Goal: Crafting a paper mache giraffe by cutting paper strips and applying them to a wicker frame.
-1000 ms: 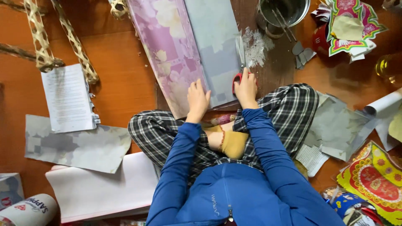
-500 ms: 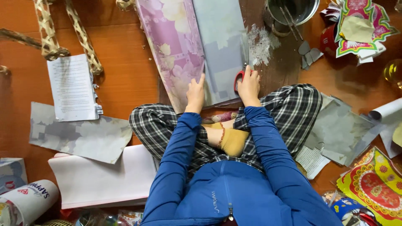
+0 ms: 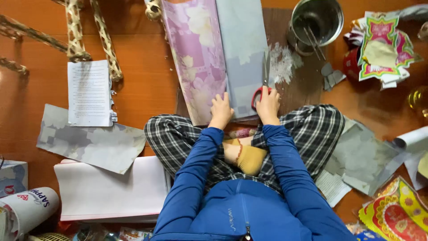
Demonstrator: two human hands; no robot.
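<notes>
I sit cross-legged on an orange-brown floor. A long sheet of patterned paper, pink-purple on the left half and grey-blue on the right, lies in front of my knees. My left hand presses flat on its near end. My right hand grips red-handled scissors, whose blades point away from me along the sheet's right edge.
A metal pot with sticks stands at the far right, beside colourful paper ornaments. Grey paper scraps, a printed page and a white pad lie to my left. More grey sheets lie to the right. Woven bamboo strips sit far left.
The view has shifted slightly. My right hand with the scissors has advanced a little along the sheet's right edge; my left hand stays pressed on the paper.
</notes>
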